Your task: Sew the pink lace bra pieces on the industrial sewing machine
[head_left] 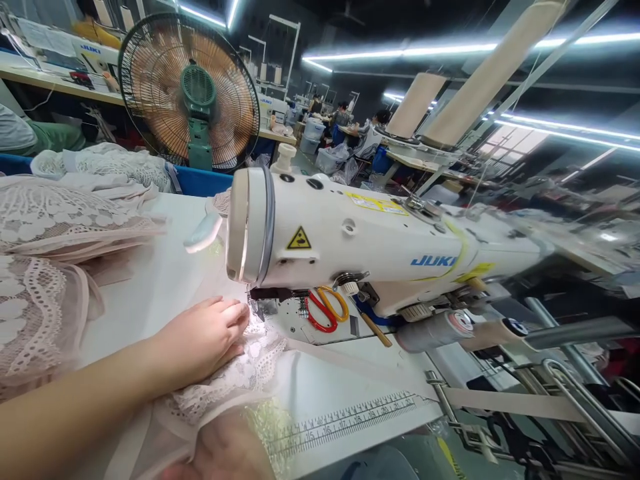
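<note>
Left hand: (205, 337) is lying palm down, fingers bent and held close together, tips pressing on the fabric just beside the presser foot (257, 309); whether thumb and fingers are pinching, can't tell.
Right hand: (233, 448) is showing palm up, below and nearer than the left grip, partly covered by the fabric's sheer edge; blurred, so can't tell if it's gripping.
Lace piece: (260, 365) is lying under the left hand, running from the presser foot back toward the right hand.
Sewing machine: (340, 233) is standing just beyond the left fingertips, its arm extending off to the right.
Scissors: (327, 329) red and yellow handles are sitting right of the left grip, below the machine arm.
Ruler scale: (350, 423) is running along the tabletop (325, 381), right of both hands.
Beige band: (505, 402) is passing through a metal guide (440, 393), well right of the grip.
Lace stack: (40, 220) is lying left of the left hand.
Fan: (199, 90) is standing well beyond both hands.
</note>
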`<action>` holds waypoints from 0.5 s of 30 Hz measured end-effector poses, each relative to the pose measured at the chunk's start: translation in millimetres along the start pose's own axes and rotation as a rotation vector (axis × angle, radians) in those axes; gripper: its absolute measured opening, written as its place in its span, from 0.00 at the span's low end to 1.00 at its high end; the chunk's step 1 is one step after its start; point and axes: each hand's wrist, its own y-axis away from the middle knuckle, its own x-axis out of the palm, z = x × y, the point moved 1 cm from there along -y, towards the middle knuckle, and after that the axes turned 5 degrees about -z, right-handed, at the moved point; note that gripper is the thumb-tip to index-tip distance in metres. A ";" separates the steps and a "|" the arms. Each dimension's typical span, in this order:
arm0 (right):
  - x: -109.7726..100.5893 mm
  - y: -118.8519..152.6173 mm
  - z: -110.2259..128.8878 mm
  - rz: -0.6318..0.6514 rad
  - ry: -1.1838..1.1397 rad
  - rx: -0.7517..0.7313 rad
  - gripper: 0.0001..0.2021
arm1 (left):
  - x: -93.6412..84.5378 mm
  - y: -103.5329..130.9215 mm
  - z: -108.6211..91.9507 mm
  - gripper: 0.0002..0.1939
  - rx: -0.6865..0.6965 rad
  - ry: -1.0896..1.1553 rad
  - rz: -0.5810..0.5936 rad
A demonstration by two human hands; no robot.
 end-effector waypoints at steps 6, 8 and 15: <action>-9.3 -15.6 -14.8 -0.021 0.048 -0.098 0.31 | -5.4 -6.6 4.0 0.16 -0.092 -0.112 0.116; -8.1 -19.6 -17.1 -0.047 0.092 -0.131 0.33 | -4.1 -9.1 5.5 0.18 -0.116 -0.093 0.167; 17.0 -17.0 -0.5 0.071 0.253 -0.227 0.30 | -11.5 -2.1 3.2 0.26 -0.257 0.025 0.288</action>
